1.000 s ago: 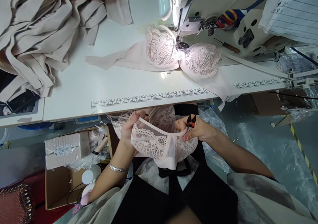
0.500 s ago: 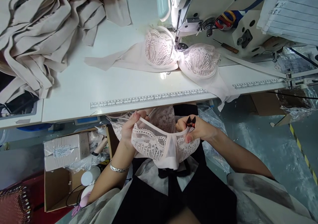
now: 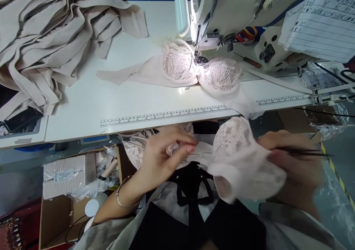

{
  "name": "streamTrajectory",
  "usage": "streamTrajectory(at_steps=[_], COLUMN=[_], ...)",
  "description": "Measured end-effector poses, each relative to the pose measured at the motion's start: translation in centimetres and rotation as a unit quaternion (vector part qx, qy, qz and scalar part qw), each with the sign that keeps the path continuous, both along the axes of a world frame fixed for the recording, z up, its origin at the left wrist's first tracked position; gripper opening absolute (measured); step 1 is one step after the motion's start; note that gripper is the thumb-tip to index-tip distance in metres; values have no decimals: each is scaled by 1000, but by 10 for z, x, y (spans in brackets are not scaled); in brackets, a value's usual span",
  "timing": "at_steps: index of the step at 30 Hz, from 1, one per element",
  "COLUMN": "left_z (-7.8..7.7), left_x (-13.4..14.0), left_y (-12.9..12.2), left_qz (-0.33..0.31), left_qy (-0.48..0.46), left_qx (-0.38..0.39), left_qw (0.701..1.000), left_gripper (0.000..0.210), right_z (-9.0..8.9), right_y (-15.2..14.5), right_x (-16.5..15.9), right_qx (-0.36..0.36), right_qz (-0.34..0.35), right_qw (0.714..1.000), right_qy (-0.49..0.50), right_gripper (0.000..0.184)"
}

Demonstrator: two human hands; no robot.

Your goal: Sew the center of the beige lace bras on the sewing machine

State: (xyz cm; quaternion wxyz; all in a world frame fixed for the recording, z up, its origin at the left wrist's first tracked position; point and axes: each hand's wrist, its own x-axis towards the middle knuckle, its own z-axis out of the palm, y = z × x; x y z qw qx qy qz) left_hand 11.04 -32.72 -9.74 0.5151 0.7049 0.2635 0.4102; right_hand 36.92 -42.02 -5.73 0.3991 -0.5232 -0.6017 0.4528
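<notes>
A pale pink lace bra point(image 3: 235, 154) is held up below the table edge, its moulded cup turned outward and its lower part smeared by motion. My right hand point(image 3: 296, 165), blurred, grips its right side and also has dark thread snips point(image 3: 305, 152) in it, pointing right. My left hand point(image 3: 163, 157) is closed in a pinch at the bra's left end, where a pale strip meets the fingertips. More lace pieces point(image 3: 131, 152) hang behind my left hand. Another bra point(image 3: 219, 76) lies spread on the table with its centre by the sewing machine's needle point(image 3: 196, 54).
The sewing machine point(image 3: 235, 6) stands at the back right. A heap of beige bra pieces point(image 3: 55, 39) covers the table's left. A printed ruler point(image 3: 166, 115) runs along the table's front edge. Below left is a cardboard box point(image 3: 55, 220); a small wood-handled tool point(image 3: 251, 61) lies by the machine.
The bra in my hands has swung right and turned from its lace front to a cup side. My right hand has moved right with the snips; my left hand has shifted slightly right.
</notes>
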Motion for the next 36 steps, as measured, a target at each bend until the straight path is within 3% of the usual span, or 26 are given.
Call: streamTrajectory(at_steps=[2,6,10,16,18,21,24,27,28,30,32,33,36], left_z=[-3,-25,-37,-41,-41,-40,-41,-42,-43,-45,-48,-49,-51], left_x=[2,13,15,14,13,11,9,7,6,2,-4,-7,-16], left_y=[-13,-24,-21,-22,-21,-19,-16,-14,-13,-10,-6,-4,0], left_qz=[-36,17,65,114,108,87,73,75,80,101,127,136,144], left_qy=[43,109,155,177,158,101,43,23,26,34,41,41,36], left_qx=[65,163,171,221,178,23,-112,-115,-91,-43,-31,-40,-76], left_qw=[996,980,971,952,965,991,990,990,992,993,991,989,986], left_gripper=[15,24,12,7,6,4,5,4,6,10,13,14,12], right_z=[-11,-41,-59,-69,-71,-76,-84,-90,-89,-86,-78,-74,-64], right_y=[7,21,19,15,16,18,20,22,23,23,22,21,18], right_x=[-13,-44,-56,-58,-56,-49,-42,-38,-36,-30,-19,-12,6], right_qx=[14,62,109,177,168,188,268,302,297,258,170,121,30], right_qz=[33,61,44,22,19,-31,-74,-65,-58,-24,49,85,104], right_qw=[998,989,983,971,972,960,903,857,862,908,964,979,991], right_qy=[-57,-121,-138,-160,-161,-205,-327,-412,-406,-328,-196,-137,-76], right_gripper=[26,21,16,22,19,17,28,32,31,25,20,19,18])
